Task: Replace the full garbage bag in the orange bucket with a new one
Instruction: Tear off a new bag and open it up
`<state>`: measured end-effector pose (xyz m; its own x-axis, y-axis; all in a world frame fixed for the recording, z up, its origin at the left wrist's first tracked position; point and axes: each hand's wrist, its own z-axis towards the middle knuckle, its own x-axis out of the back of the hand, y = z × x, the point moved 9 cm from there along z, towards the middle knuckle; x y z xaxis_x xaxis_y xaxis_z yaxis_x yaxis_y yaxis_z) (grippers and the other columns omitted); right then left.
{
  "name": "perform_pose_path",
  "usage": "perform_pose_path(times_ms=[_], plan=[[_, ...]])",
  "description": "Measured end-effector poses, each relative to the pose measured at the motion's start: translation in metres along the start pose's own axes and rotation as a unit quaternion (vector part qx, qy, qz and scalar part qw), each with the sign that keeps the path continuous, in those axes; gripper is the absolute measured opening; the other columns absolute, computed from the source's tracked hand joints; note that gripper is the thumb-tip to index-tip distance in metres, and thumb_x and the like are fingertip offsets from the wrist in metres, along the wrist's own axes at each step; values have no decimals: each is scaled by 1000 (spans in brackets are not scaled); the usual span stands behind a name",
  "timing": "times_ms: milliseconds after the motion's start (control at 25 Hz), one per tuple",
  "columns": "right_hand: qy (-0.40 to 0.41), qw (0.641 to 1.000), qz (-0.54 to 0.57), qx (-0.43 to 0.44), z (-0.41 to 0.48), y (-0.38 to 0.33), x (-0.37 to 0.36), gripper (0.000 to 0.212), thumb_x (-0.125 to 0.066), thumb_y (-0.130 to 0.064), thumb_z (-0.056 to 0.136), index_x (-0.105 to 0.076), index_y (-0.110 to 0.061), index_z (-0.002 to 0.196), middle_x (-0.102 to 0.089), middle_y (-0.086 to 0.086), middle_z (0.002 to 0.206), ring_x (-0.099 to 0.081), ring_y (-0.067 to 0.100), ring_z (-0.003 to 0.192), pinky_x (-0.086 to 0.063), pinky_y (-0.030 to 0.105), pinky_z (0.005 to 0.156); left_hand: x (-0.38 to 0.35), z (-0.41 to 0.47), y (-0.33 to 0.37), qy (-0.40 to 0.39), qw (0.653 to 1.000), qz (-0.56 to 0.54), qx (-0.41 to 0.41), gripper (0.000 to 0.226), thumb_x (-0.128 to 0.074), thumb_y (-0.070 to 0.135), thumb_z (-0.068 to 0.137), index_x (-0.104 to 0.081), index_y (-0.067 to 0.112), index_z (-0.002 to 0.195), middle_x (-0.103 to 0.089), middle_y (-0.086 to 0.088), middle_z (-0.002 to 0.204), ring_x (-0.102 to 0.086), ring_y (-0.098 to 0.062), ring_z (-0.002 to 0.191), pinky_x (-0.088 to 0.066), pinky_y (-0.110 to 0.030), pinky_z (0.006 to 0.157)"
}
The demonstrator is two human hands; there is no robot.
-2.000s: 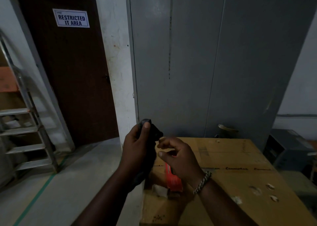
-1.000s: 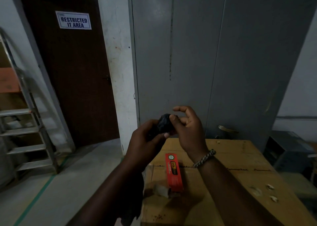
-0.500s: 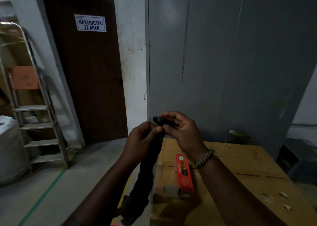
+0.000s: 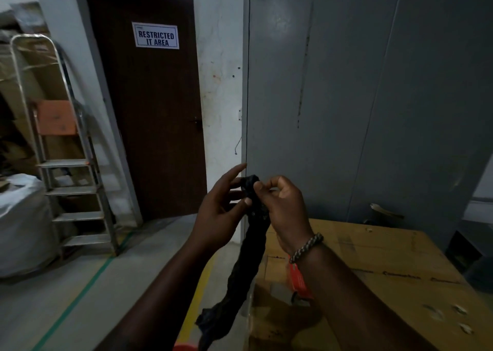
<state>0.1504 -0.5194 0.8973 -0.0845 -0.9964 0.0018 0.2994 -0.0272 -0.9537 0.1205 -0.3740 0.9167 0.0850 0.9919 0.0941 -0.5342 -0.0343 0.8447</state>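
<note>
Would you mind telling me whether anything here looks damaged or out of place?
Nothing is spilled. The box top has small torn patches near its right edge. The bag, held up by the left hand and right hand, hangs twisted like a rope rather than open.

Crinkled matt black plastic bag [image 4: 249, 260]; matt brown cardboard box [image 4: 386, 265]; dull grey metal cabinet [image 4: 360, 97].

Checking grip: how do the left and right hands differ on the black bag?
The left hand holds the black garbage bag between thumb and outstretched fingers; the right hand pinches its top with curled fingers. Only the right wrist wears a bracelet. Both touch its upper end.
</note>
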Motion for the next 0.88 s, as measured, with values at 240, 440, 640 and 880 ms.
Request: perform_pose_path(times_ms=[240,440,640,880], plan=[[-101,995,15,20,-12,4,-16,32,-78,-1,82,-62,-14,106,-76,8,99,-74,19,95,-61,41,84,25,5,-8,89,995,20,33,14,-62,13,97,-69,14,109,-73,-4,100,-72,-16,93,-57,-28,76],[-85,994,-21,67,-17,-8,-18,43,-77,-6,85,-63,-25,122,-71,0,106,-71,14,96,-62,33,84,25,6,-13,120,990,23,69,23,-64,27,96,-70,9,84,-70,-10,74,-67,-17,66,-53,-30,59],[-4,996,-47,77,-5,-11,2,8,-66,-7,94,-70,-13,99,-74,4,93,-73,15,91,-63,43,80,20,7,-16,131,989,21,71,10,-70,19,91,-77,14,87,-77,-1,78,-74,-11,72,-55,-23,62],[-39,997,-4,68,-5,-9,3,16,-69,-11,92,-65,-22,103,-74,2,98,-73,17,94,-62,39,80,14,12,-14,119,991,22,58,9,-64,14,95,-74,11,95,-74,-4,86,-71,-11,78,-55,-20,65]])
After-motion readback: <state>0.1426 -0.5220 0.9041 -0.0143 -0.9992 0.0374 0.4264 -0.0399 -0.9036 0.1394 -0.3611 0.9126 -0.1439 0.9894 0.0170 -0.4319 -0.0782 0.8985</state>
